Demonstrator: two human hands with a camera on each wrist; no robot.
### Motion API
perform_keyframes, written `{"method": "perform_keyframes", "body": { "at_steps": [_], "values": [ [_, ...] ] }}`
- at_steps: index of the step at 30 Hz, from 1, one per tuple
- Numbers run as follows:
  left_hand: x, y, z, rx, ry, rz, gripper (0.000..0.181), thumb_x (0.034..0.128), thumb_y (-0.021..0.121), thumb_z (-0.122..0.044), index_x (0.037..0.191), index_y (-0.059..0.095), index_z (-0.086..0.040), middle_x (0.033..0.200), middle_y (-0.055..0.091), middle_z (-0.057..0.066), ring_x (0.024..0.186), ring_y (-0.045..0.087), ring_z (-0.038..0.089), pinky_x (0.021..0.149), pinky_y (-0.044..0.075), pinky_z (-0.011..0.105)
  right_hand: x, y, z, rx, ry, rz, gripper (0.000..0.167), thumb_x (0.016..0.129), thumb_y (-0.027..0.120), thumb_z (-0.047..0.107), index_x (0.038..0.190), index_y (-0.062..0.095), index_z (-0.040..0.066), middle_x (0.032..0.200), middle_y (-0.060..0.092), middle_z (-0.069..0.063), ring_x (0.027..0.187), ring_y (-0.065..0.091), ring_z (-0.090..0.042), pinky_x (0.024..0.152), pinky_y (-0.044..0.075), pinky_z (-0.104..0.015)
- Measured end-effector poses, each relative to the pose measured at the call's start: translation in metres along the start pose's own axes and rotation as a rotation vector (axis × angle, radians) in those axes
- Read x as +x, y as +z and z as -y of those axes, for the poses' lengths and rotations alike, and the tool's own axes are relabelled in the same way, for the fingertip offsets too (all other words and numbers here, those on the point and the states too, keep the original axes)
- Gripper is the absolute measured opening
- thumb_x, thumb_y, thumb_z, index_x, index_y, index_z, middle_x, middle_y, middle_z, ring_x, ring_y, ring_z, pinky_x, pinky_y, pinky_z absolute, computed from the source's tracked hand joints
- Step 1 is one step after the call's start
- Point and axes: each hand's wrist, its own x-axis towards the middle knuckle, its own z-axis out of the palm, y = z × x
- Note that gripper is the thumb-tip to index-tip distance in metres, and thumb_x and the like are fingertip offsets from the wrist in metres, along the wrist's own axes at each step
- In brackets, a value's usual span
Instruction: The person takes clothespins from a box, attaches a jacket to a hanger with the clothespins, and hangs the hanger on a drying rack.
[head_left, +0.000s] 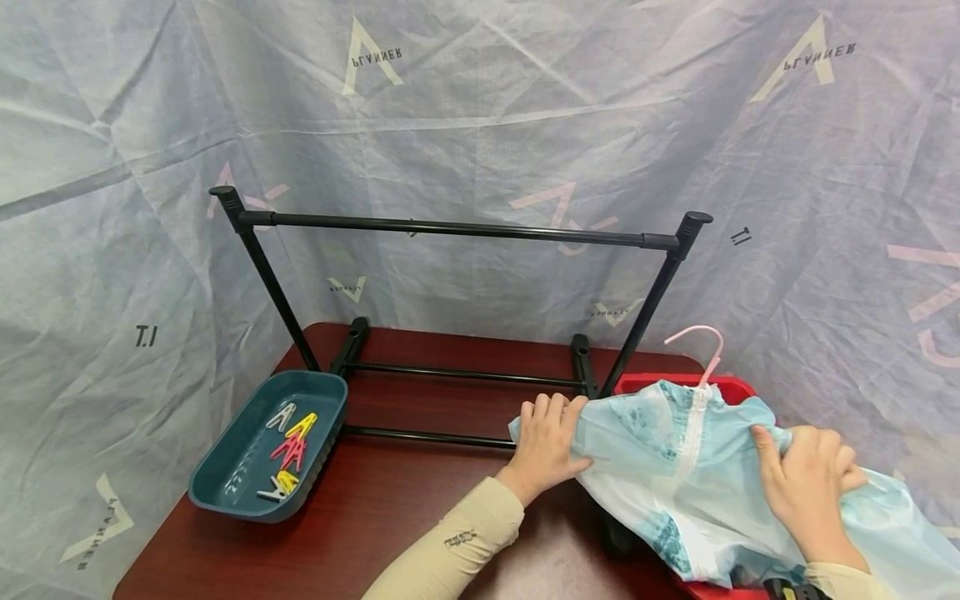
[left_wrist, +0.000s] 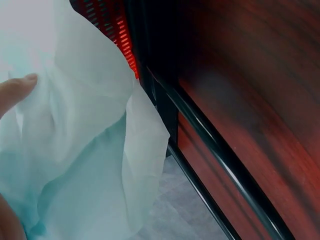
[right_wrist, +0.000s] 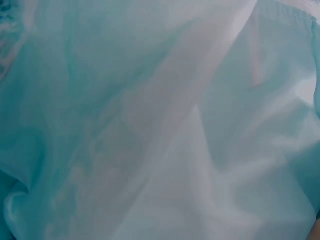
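Grey sheeting (head_left: 480, 108) backs a red table (head_left: 397, 492); at frame lower right, a person's left hand (head_left: 546, 442) and right hand (head_left: 810, 479) grip a pale-blue jacket (head_left: 731, 483), which uneven tugging could pull off its pink hanger (head_left: 716, 360).

Premises: a curtained-off booth, evidenced by printed grey sheets (head_left: 465, 158) hanging behind and beside a red-brown table (head_left: 397, 500) bearing a rack (head_left: 450, 227)

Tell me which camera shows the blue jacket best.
The head view: the blue jacket shows most fully there, collar included. The left wrist view catches part; the right wrist view, its fabric close up.
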Motion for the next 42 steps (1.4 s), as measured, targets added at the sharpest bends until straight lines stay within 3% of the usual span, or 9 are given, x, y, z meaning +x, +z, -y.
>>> {"method": "perform_keyframes", "body": {
  "at_steps": [20,42],
  "values": [
    [-0.003,0.001,0.011,0.043,-0.016,-0.030,0.085,0.0547,0.087,-0.059,0.119,0.054,-0.015,0.093,0.049,0.002,0.074,0.036,0.019,0.065,0.026,0.034,0.002,0.004,0.009,-0.011,-0.048,0.009,0.055,0.105,0.042,0.043,0.090,0.042,-0.009,0.091,0.033,-0.033,0.084,0.027,-0.057,0.076,0.010,-0.069],
    [-0.007,0.002,0.016,0.003,-0.008,-0.081,0.083,0.0499,0.088,-0.058,0.111,0.055,-0.013,0.090,0.047,0.001,0.074,0.035,0.019,0.065,0.024,0.035,-0.007,0.002,0.003,0.008,-0.101,0.000,0.054,0.103,0.047,0.040,0.109,0.045,-0.014,0.100,0.035,-0.034,0.090,0.028,-0.058,0.077,0.010,-0.068]
  ]
}}
